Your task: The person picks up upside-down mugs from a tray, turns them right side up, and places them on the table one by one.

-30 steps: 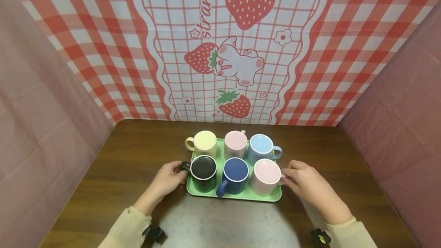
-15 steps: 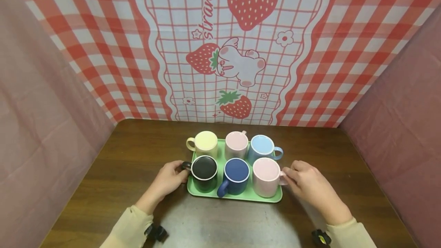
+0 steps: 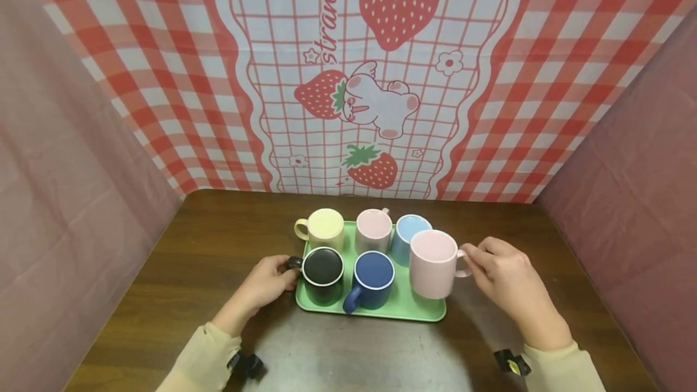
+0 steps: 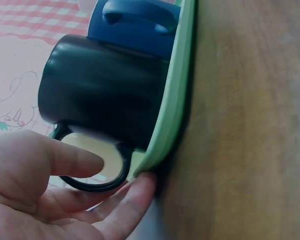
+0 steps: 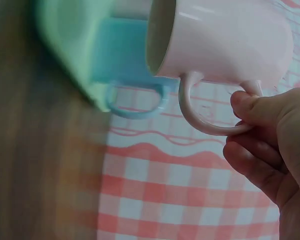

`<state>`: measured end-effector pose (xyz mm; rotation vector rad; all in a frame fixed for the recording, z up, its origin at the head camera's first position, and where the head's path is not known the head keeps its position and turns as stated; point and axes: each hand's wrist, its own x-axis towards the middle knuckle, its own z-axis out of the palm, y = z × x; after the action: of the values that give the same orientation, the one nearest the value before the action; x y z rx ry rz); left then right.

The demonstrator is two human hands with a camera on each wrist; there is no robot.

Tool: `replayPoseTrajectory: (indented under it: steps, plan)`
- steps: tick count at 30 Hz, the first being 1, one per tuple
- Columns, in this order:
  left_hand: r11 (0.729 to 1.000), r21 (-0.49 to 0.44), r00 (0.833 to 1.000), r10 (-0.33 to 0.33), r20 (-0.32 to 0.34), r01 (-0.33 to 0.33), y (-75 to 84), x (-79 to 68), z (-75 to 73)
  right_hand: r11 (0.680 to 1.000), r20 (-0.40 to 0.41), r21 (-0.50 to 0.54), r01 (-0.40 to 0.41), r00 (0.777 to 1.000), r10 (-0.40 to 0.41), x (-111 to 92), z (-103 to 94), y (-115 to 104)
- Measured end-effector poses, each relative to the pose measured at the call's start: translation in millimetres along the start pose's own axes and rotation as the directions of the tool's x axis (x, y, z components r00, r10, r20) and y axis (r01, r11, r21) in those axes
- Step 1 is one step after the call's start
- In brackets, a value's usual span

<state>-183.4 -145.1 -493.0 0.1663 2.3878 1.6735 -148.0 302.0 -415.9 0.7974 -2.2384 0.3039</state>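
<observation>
In the head view, my right hand [image 3: 506, 277] pinches the handle of a light pink mug [image 3: 432, 268] between thumb and fingers, holding it above the right front of a green tray [image 3: 376, 314]. Its underside mouth looks hollow in the right wrist view, so the mug seems upside down. At the left front, a black mug [image 3: 323, 277] stands on the tray. Thumb and fingers of my left hand [image 3: 267, 286] lie around its handle, and one fingertip is at the tray rim [image 4: 162, 135]. Beside it is a dark blue mug [image 3: 373, 280], handle toward me.
The tray's back row holds a yellow mug [image 3: 327, 228], a dusty pink mug [image 3: 374, 231] and a light blue mug [image 3: 405, 241], partly hidden by the raised one. Brown wooden table [image 3: 218, 228] surrounds the tray. A strawberry-print cloth [image 3: 381, 101] hangs behind, with pink cloth at both sides.
My right hand has lifted the light pink mug off the tray, moving it up and slightly right. The left hand, the tray and the other mugs stay where they were.
</observation>
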Motion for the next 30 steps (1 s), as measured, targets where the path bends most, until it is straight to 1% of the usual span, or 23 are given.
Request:
replayPoseTrajectory:
  steps: [3,6,9,11,12,14,17,19,21,23,25,27,29,30]
  plan:
    - [1.0,0.009,0.999,0.015,0.044,-0.016,3.1,1.7,-4.4,0.999,-0.042,0.021,-0.037,0.998,0.038,7.3,-3.0,1.0]
    - [0.999,0.028,0.997,0.021,0.072,-0.023,10.7,5.5,-9.7,0.996,-0.085,0.039,-0.086,0.992,0.089,15.1,-4.0,1.7]
    - [0.996,0.089,0.995,0.004,0.101,-0.013,21.9,8.6,-16.3,0.988,-0.132,0.074,-0.137,0.98,0.146,22.9,-2.2,1.3]
    - [0.987,0.163,0.992,-0.014,0.129,-0.008,29.6,8.9,-21.2,0.982,-0.149,0.087,-0.166,0.973,0.178,27.9,0.5,0.3]
    - [0.979,0.205,0.988,-0.025,0.15,-0.007,34.3,8.3,-23.9,0.98,-0.16,0.092,-0.178,0.969,0.191,30.4,2.1,-0.4]
    - [0.955,0.297,0.981,-0.035,0.189,-0.023,43.8,6.9,-29.1,0.974,-0.191,0.106,-0.199,0.958,0.216,35.4,5.9,-1.8]
    - [0.895,0.439,0.977,-0.014,0.211,-0.082,60.0,6.4,-37.0,0.964,-0.237,0.123,-0.236,0.936,0.26,43.2,12.2,-3.4]
    - [0.858,0.499,0.976,0.012,0.219,-0.123,71.2,7.3,-40.7,0.954,-0.269,0.136,-0.268,0.917,0.296,48.2,16.9,-4.4]
    - [0.838,0.525,0.976,0.037,0.216,-0.148,81.7,9.7,-42.2,0.938,-0.301,0.165,-0.304,0.89,0.341,53.2,22.7,-5.9]
    - [0.843,0.516,0.977,0.049,0.206,-0.151,90.3,12.6,-41.3,0.913,-0.316,0.212,-0.35,0.859,0.402,57.7,29.5,-8.0]
    - [0.862,0.489,0.982,0.052,0.182,-0.136,97.2,16.0,-38.2,0.873,-0.312,0.281,-0.397,0.823,0.475,62.0,36.5,-10.8]
    - [0.872,0.473,0.987,0.064,0.146,-0.127,102.7,19.7,-33.8,0.823,-0.292,0.367,-0.434,0.786,0.545,65.9,42.6,-14.5]
    - [0.88,0.459,0.991,0.076,0.114,-0.121,108.2,22.8,-28.1,0.762,-0.246,0.451,-0.465,0.755,0.607,68.7,47.8,-18.8]
    - [0.884,0.451,0.992,0.085,0.097,-0.12,111.1,24.2,-25.0,0.726,-0.219,0.495,-0.477,0.74,0.635,70.4,49.9,-21.3]
